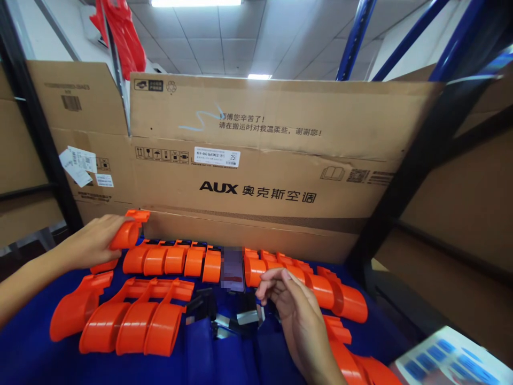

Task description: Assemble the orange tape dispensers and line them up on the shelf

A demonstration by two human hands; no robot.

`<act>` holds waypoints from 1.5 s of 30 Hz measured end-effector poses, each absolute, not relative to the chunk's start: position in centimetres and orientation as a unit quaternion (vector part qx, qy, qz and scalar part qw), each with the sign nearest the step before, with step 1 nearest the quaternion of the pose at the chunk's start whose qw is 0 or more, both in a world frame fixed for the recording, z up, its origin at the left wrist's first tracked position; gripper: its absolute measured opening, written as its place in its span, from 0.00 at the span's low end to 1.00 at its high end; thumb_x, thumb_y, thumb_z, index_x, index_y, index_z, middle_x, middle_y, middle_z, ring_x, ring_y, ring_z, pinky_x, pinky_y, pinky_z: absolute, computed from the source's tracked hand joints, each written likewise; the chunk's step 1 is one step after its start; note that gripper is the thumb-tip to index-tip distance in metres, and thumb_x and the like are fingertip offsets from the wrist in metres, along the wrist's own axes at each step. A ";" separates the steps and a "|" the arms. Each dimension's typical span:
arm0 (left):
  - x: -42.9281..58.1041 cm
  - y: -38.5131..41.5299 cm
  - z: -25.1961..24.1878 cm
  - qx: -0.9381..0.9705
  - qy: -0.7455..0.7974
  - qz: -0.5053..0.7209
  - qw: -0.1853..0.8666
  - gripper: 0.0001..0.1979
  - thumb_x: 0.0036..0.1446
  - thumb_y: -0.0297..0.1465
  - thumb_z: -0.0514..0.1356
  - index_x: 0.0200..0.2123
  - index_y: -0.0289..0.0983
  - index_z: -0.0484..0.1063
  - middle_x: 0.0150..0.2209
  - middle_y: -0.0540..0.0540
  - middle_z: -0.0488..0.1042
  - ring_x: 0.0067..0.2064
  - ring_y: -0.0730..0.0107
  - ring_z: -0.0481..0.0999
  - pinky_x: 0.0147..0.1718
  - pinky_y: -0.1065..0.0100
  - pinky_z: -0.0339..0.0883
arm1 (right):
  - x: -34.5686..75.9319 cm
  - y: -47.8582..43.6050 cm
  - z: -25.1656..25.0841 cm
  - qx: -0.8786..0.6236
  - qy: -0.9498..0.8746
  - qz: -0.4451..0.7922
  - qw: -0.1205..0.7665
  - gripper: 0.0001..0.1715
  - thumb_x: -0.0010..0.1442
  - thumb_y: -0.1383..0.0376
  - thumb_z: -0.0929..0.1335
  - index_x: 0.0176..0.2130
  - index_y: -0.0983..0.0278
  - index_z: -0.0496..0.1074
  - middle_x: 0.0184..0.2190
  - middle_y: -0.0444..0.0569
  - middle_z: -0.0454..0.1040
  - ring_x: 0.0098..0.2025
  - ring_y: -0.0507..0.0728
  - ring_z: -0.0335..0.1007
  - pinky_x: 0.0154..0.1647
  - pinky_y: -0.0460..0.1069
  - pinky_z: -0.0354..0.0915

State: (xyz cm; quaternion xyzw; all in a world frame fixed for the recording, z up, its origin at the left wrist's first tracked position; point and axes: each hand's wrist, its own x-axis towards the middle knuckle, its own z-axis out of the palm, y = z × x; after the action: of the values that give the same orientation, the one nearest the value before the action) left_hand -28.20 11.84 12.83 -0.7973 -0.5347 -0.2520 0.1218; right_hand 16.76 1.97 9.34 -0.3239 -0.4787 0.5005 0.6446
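Note:
My left hand (100, 238) is closed on an orange plastic part (127, 234) with a rounded sleeve and a flat tab, lifted at the left end of the back row. Just below it lies another orange piece (105, 266), partly hidden. Over the middle of the blue surface, my right hand (302, 321) has loosely curled fingers, with nothing visible in them. Beside its fingertips are black-and-silver pieces (246, 315) on blue grips or sleeves (228, 353). Similar orange parts stand in rows to the left (132, 326) and right (350, 302), some behind my right hand.
A large cardboard sheet (256, 176) with printing stands upright behind the rows. Dark rack posts (385, 208) frame both sides. Between the back rows lies a greyish flat item (232, 267), partly blurred. A white box with blue marks (452, 358) sits at the lower right.

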 end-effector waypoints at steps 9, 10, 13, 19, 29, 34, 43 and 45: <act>-12.9 3.6 14.0 -0.898 -0.338 -0.266 0.091 0.41 0.48 0.25 0.63 0.67 0.45 0.59 0.66 0.44 0.66 0.67 0.43 0.60 0.66 0.44 0.52 | 16.3 2.2 8.8 -0.361 -0.504 0.502 0.603 0.22 0.63 0.50 0.69 0.48 0.62 0.76 0.34 0.50 0.78 0.34 0.57 0.72 0.33 0.50 0.65; -11.1 2.9 13.3 -0.916 -0.308 -0.249 0.064 0.43 0.49 0.25 0.63 0.68 0.48 0.58 0.66 0.45 0.67 0.68 0.42 0.61 0.66 0.43 0.52 | 16.2 2.4 8.7 -0.366 -0.501 0.501 0.604 0.24 0.63 0.49 0.69 0.51 0.62 0.74 0.35 0.50 0.79 0.33 0.57 0.72 0.33 0.50 0.65; -7.1 2.0 11.3 -0.950 -0.226 -0.218 0.001 0.47 0.47 0.24 0.64 0.71 0.45 0.55 0.65 0.39 0.68 0.66 0.38 0.63 0.66 0.39 0.51 | 16.5 3.1 8.2 -0.390 -0.486 0.490 0.610 0.28 0.61 0.45 0.70 0.51 0.61 0.74 0.30 0.46 0.77 0.26 0.54 0.67 0.24 0.47 0.61; -5.3 2.1 9.4 -0.935 -0.181 -0.255 -0.168 0.47 0.52 0.29 0.68 0.71 0.52 0.52 0.74 0.42 0.52 0.71 0.36 0.52 0.67 0.35 0.46 | 17.6 3.6 8.3 -0.436 -0.475 0.460 0.610 0.22 0.59 0.45 0.72 0.37 0.62 0.76 0.22 0.42 0.71 0.19 0.50 0.53 0.17 0.45 0.49; 0.0 3.1 3.8 -0.547 -0.320 -0.443 -0.634 0.32 0.63 0.45 0.60 0.68 0.45 0.60 0.47 0.40 0.82 0.50 0.53 0.79 0.54 0.55 0.66 | 17.2 2.9 7.9 -0.468 -0.591 0.400 0.522 0.22 0.68 0.47 0.64 0.38 0.60 0.77 0.28 0.45 0.75 0.32 0.58 0.70 0.33 0.50 0.65; -0.8 3.4 2.3 -0.445 -0.384 -0.522 -0.617 0.31 0.57 0.46 0.66 0.61 0.42 0.67 0.26 0.49 0.79 0.31 0.63 0.78 0.36 0.66 0.68 | 17.9 2.3 8.1 -0.538 -0.678 0.235 0.442 0.21 0.73 0.54 0.59 0.53 0.57 0.75 0.52 0.52 0.76 0.57 0.65 0.68 0.59 0.59 0.58; -1.9 5.6 0.9 -0.434 -0.320 -0.560 -0.629 0.36 0.51 0.49 0.69 0.60 0.47 0.64 0.33 0.48 0.77 0.21 0.68 0.74 0.24 0.65 0.67 | 18.2 2.1 6.4 -0.558 -0.819 0.006 0.133 0.10 0.60 0.66 0.69 0.40 0.56 0.79 0.43 0.53 0.75 0.48 0.67 0.67 0.47 0.58 0.60; -1.6 5.3 0.5 -0.442 -0.323 -0.551 -0.630 0.34 0.52 0.48 0.69 0.60 0.48 0.64 0.35 0.48 0.76 0.22 0.68 0.74 0.25 0.64 0.67 | 18.0 2.2 6.0 -0.565 -0.816 -0.009 0.122 0.11 0.59 0.69 0.69 0.39 0.57 0.79 0.44 0.54 0.74 0.47 0.66 0.67 0.46 0.57 0.60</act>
State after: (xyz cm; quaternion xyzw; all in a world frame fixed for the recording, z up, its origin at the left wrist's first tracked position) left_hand -1.61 5.30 0.53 -0.4422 -0.3228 -0.5510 -0.6298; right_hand 17.96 2.19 5.97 -0.5654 -0.8156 -0.0090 0.1221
